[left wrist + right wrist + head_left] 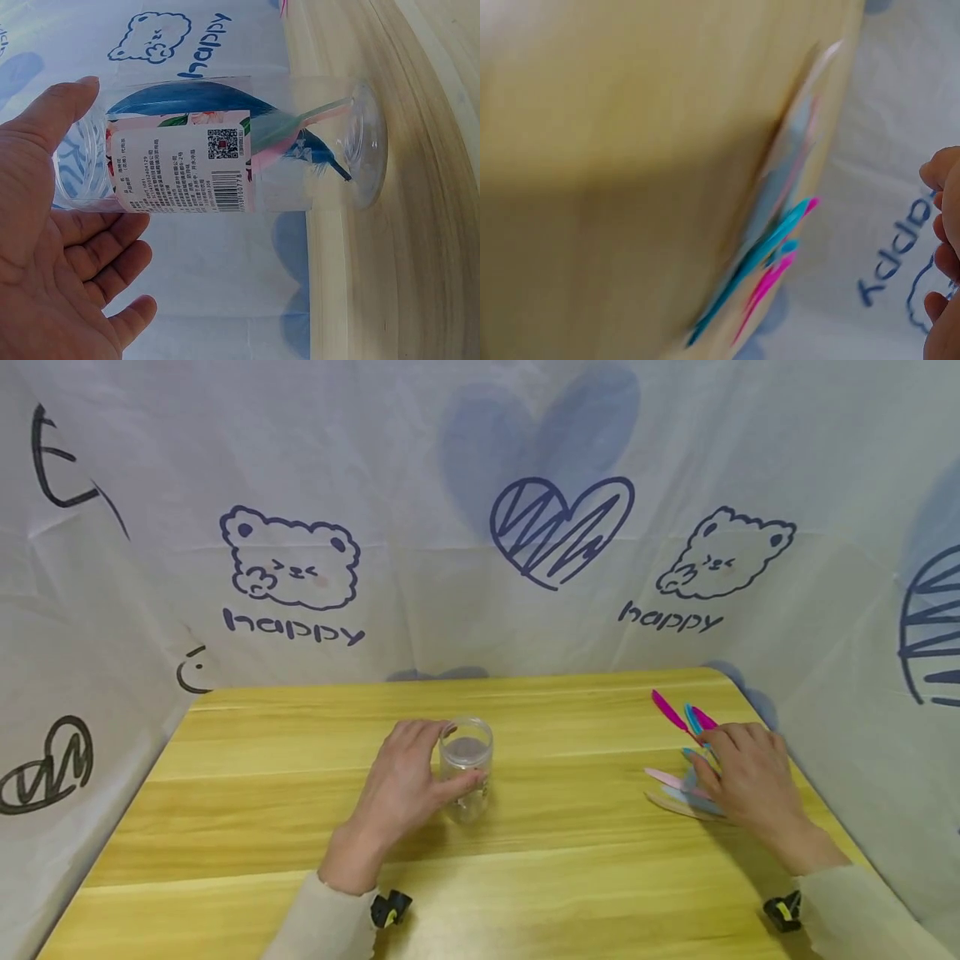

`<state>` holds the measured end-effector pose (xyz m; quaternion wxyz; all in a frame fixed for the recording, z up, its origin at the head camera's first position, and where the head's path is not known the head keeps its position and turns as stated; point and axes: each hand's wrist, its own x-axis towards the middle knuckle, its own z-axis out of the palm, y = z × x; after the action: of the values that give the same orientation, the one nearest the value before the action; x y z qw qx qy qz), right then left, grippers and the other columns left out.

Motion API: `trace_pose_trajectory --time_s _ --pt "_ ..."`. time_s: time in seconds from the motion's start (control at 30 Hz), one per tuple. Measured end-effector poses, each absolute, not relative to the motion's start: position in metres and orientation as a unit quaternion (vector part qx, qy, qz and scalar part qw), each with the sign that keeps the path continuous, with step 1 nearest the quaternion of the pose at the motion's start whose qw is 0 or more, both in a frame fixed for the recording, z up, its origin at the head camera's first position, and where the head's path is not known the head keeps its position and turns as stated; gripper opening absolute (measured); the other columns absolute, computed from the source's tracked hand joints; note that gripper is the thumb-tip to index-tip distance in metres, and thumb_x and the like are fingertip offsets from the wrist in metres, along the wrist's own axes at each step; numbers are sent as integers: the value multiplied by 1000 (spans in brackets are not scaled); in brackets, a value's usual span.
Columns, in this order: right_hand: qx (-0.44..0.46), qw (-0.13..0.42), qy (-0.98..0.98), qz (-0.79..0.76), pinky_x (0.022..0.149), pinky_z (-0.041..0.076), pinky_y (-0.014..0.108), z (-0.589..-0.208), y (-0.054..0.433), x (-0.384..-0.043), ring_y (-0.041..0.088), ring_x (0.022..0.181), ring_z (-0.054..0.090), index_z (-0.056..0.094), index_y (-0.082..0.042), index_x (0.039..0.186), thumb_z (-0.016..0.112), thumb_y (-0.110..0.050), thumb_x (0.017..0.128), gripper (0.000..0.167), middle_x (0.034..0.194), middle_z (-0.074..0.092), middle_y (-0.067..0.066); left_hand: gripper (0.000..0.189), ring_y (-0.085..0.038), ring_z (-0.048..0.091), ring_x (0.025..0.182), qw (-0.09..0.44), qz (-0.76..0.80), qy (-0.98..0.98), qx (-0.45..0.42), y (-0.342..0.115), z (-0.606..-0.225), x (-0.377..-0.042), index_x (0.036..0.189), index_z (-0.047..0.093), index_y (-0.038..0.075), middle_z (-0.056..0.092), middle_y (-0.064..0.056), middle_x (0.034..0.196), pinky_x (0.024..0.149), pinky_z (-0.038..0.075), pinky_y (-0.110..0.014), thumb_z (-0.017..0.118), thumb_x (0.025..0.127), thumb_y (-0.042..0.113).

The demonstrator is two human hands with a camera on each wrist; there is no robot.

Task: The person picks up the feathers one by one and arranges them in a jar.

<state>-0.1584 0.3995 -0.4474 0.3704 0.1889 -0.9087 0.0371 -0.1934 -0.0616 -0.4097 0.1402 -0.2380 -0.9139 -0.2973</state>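
A clear jar stands upright on the table, left of the feathers. My left hand holds it near the top, thumb across the front and fingers around the far side. In the left wrist view the jar carries a printed label with a barcode; dark blue, green and pink shapes show through its wall. Over at the right, my right hand is above a loose group of feathers: a magenta feather, a light pink feather, a tan feather, and a teal feather. Its fingers are loosely bent.
The wooden table extends to the cloth backdrop, which has bear and heart drawings and hangs behind and at both sides. The feathers lie near the table's right edge. A black wrist device shows at the left sleeve.
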Motion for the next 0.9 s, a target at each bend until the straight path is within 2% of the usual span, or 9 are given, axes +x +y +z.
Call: trace_pose_trajectory --time_s 0.3,0.33,0.4,0.5,0.57,0.73,0.9 --pt "160 341 -926 2 73 38 61 -465 431 -141 47 89 54 64 3 104 26 -60 111 73 95 64 21 74 -34 59 129 136 -300 -914 -235 -61 -411 -193 133 66 3 70 -13 131 115 46 -54 88 82 52" --pt "155 331 -931 1 74 38 61 -466 434 -138 46 89 54 63 2 104 29 -59 111 71 95 64 20 74 -34 59 129 134 -300 -915 -234 -61 -411 -193 134 66 3 69 -13 131 115 46 -54 88 82 52" --pt "144 309 -940 -3 75 38 62 -467 439 -134 45 91 54 64 2 104 44 -50 109 56 96 64 20 74 -34 58 130 131 -300 -916 -233 -61 -411 -193 134 65 4 69 -13 132 115 46 -54 88 82 52" --pt "124 276 -953 -13 78 39 63 -468 444 -129 43 93 54 66 1 102 66 -30 96 31 98 67 19 75 -34 58 130 129 -301 -916 -232 -61 -411 -194 134 65 4 69 -12 132 116 45 -54 88 82 53" --pt "116 257 -959 -21 78 38 63 -469 446 -126 42 93 55 68 0 100 74 -20 87 24 98 68 17 75 -34 58 131 129 -302 -916 -232 -61 -411 -194 135 66 4 69 -12 132 116 45 -54 88 82 53" --pt "109 231 -966 -43 75 37 62 -473 449 -124 39 88 54 67 -6 85 75 -19 85 15 86 63 9 76 -34 58 130 128 -301 -917 -230 -61 -411 -194 135 66 4 69 -12 132 115 46 -54 88 82 54" --pt "91 209 -972 -47 73 36 61 -475 450 -123 33 79 52 67 -11 74 74 -21 85 16 76 57 1 75 -33 59 129 126 -296 -919 -229 -61 -411 -194 134 66 6 69 -11 132 115 47 -53 86 82 56"
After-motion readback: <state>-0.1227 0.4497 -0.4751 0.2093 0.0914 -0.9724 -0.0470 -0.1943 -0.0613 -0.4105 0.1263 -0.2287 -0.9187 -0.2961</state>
